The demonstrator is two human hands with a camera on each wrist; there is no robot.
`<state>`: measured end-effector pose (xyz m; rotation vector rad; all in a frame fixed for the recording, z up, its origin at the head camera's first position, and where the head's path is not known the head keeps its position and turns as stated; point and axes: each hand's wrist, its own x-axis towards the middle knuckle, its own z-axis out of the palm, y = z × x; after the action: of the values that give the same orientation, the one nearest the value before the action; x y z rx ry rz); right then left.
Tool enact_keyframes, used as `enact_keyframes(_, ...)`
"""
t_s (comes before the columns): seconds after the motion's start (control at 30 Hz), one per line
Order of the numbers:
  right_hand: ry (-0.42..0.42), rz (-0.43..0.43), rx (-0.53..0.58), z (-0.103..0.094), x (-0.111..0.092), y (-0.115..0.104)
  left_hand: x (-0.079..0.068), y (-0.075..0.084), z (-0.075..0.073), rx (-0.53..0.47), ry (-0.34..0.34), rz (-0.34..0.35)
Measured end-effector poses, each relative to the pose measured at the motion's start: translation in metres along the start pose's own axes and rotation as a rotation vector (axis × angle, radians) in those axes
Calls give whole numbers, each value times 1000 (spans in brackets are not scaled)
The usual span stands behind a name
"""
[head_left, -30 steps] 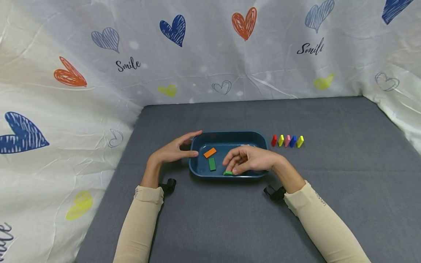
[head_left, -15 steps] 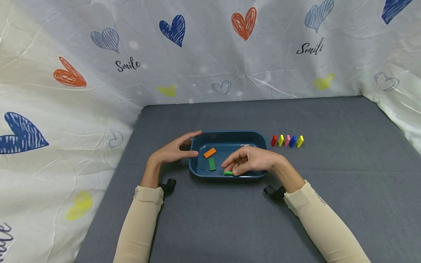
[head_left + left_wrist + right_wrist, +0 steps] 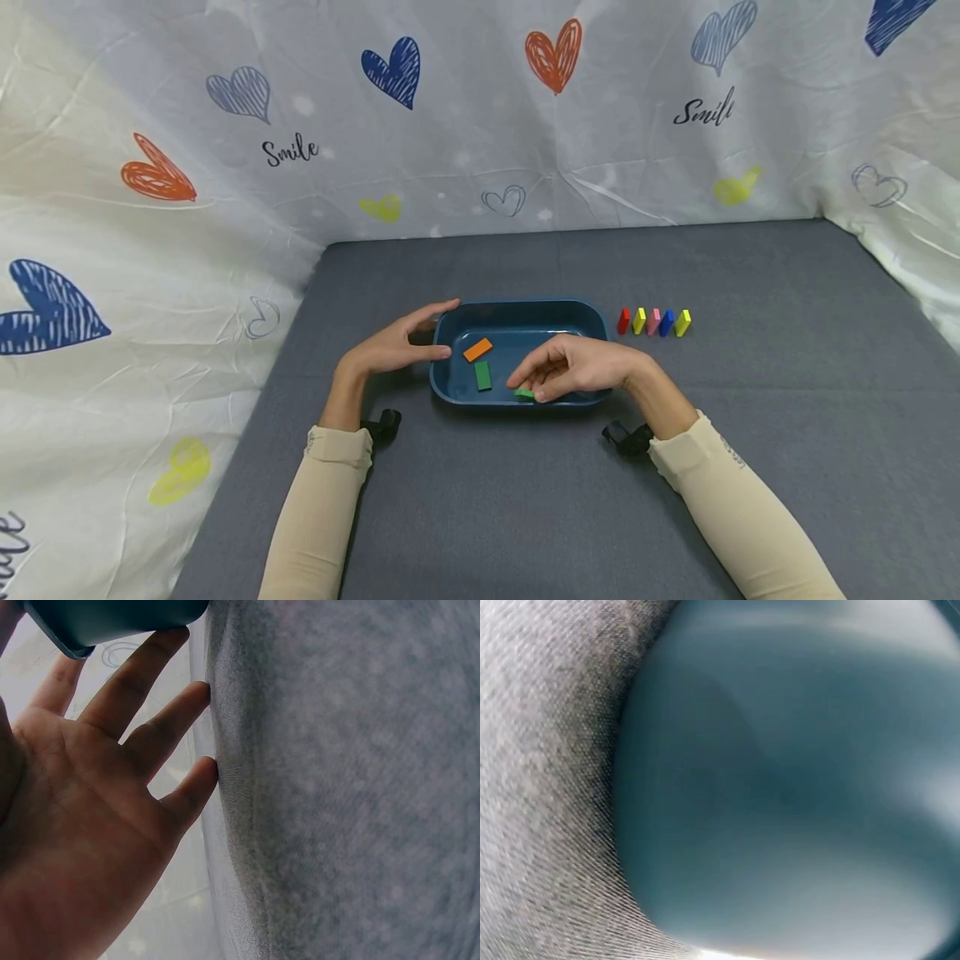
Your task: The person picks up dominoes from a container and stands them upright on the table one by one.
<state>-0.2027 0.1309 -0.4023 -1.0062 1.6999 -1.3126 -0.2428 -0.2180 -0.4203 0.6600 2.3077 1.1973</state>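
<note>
My left hand (image 3: pixel 390 343) is at the left end of a dark blue tray (image 3: pixel 517 302), its thumb at the left rim and its forefinger reaching to the far corner. In the left wrist view its fingers spread nearly straight, one fingertip touching the underside of the tray (image 3: pixel 124 616). Inside the tray my right hand (image 3: pixel 577 367) pinches a green domino block (image 3: pixel 524 394) near the front wall; its fingers partly hide the block. An orange domino block (image 3: pixel 477 350) and another green domino block (image 3: pixel 483 376) lie flat on the tray floor. The tray's outer wall (image 3: pixel 780 787) fills most of the right wrist view.
To the right of the tray, a row of several upright domino blocks stands on the grey cloth (image 3: pixel 525 492): red (image 3: pixel 624 321), yellow (image 3: pixel 640 321), pink (image 3: pixel 654 322), blue (image 3: pixel 667 323) and yellow (image 3: pixel 682 323). A heart-printed curtain (image 3: pixel 465 125) hangs behind and at both sides.
The green domino block at my right fingertips has shifted slightly right and tilted. My right fingers have moved a little around it. The left hand and the tray have stayed in place.
</note>
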Motion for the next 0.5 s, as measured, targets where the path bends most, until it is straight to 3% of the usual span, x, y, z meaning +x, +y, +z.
enact_keyframes(0.23, 33, -28, -30, -4, -7, -6, 0, 0, 1, 0, -1, 4)
enact_keyframes(0.5, 258, -102, 47, -29, -44, -15, -1, 0, 1, 5, 1, 9)
